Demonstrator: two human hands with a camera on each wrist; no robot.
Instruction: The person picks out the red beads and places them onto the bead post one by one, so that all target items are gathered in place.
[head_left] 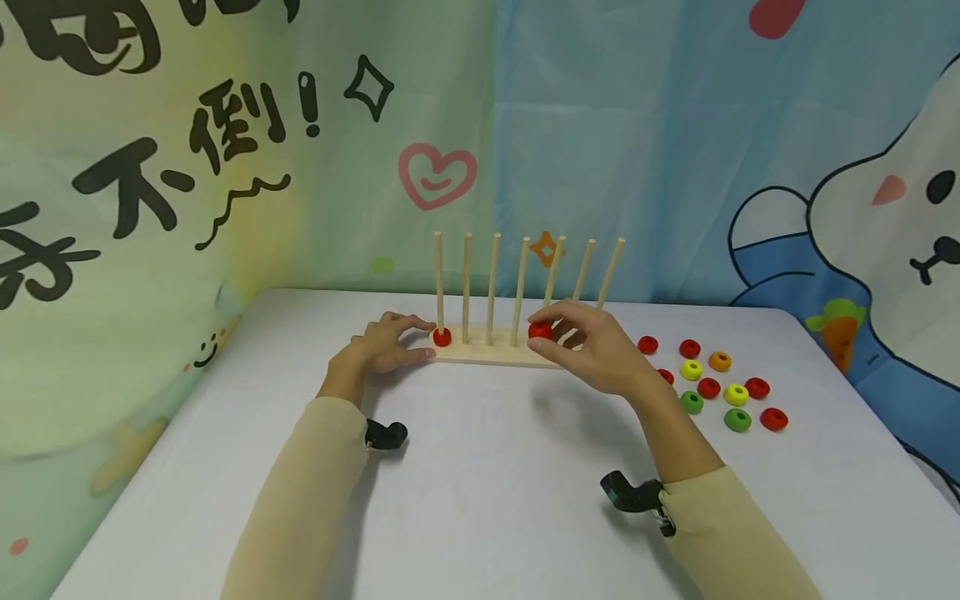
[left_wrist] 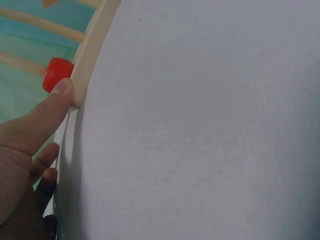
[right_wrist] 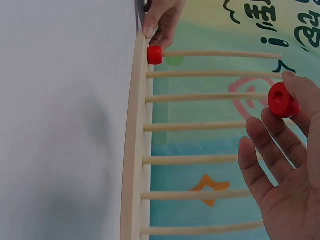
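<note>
Pinching a small, round, pierced red bead [head_left: 540, 332] between thumb and fingers, the right hand [head_left: 596, 348] holds it in front of the slender pale wooden pegs [head_left: 492, 287] — not on any of them — while the left hand [head_left: 385, 343] grips one end of the flat pale wooden base [head_left: 487, 354]. The bead looks light, hard and perhaps a little slippery, so its outer side is the better place to hold — leaving the hole free.

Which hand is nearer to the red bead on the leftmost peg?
Left. The left hand is at the left end of the wooden base, close beside that red bead; the right hand is farther off, toward the other end.
</note>
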